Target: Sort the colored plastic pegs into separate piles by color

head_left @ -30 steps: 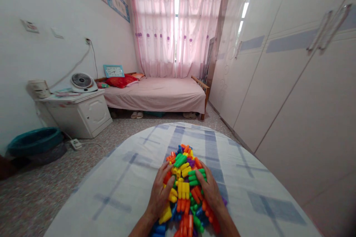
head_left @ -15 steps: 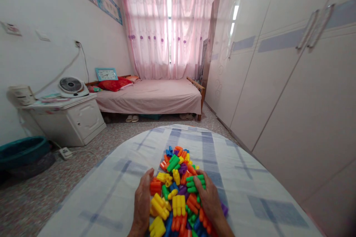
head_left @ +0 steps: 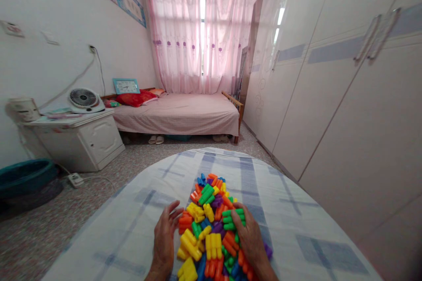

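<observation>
A heap of plastic building blocks (head_left: 213, 246) in yellow, orange, green, blue and purple lies on the cloth-covered table (head_left: 132, 228). They look like short rounded tubes joined side by side. My left hand (head_left: 164, 237) is beside the left edge of the heap, fingers apart and holding nothing, close to an orange block (head_left: 185, 223). On the right side, my right hand (head_left: 249, 232) has its thumb over a green block (head_left: 228, 219) and its fingers curled at the block's far side. The hand hides some blocks beneath it.
Past the table stands a bed (head_left: 178, 112) with a red pillow and a clock (head_left: 126, 86). A fan (head_left: 84, 98) sits on a white cabinet (head_left: 75, 140) at left, near a teal bin (head_left: 28, 175). Tall wardrobes (head_left: 329, 109) line the right.
My left hand has drawn back a little to the left from the blocks, and its fingers have spread. My right hand stays at the green block. The view has shifted slightly.
</observation>
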A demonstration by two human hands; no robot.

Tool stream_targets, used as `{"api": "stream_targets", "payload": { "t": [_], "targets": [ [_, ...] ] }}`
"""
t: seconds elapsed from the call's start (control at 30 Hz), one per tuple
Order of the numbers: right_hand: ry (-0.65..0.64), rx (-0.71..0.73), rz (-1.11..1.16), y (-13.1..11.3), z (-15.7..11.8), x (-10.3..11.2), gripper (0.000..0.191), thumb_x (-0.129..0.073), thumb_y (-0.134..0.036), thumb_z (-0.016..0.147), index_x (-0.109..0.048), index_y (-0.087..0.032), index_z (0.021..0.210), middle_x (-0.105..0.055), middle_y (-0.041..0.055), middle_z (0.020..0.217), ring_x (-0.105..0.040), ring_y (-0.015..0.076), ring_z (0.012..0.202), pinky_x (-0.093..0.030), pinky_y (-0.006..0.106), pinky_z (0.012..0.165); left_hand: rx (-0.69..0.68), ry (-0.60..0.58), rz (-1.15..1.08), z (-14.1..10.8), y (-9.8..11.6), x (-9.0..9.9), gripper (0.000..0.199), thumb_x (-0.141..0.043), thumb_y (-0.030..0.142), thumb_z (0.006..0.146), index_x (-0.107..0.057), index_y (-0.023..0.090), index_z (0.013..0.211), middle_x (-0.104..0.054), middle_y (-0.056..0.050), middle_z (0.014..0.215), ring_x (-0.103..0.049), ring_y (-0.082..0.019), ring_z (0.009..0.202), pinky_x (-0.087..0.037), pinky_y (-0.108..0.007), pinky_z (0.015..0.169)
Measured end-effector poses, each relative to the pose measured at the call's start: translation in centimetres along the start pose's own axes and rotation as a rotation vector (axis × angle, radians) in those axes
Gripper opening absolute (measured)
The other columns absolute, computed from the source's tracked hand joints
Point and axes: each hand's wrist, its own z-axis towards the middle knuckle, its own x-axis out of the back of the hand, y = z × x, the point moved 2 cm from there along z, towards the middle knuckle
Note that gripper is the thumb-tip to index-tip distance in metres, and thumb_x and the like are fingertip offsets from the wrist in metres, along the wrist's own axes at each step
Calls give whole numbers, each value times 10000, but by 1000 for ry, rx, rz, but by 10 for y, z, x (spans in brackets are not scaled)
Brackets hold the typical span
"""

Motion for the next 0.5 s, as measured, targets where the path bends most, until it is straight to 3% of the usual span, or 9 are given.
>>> {"api": "stream_targets", "payload": {
  "t": [0.27, 0.5],
  "targets": [
    [-1, 5, 2, 2, 1, -1, 377, -435, -504, 835, -568, -232, 1060, -641, 34, 1069, -577, 197, 1023, -402, 309, 913, -73, 131, -20, 6, 1, 4, 417, -549, 487, 737, -633, 173, 999, -658, -76, 1008, -605, -206, 965, -483, -282, 758],
    [-10, -13, -2, 1, 2, -1, 390, -428, -514, 833, -561, -231, 1066, -637, 38, 1074, -573, 202, 1024, -397, 317, 914, -168, 162, 67, 2, 10, 4, 370, -580, 363, 655, -628, 192, 980, -630, -72, 1097, -617, -192, 900, -433, -182, 511]
  ]
}}
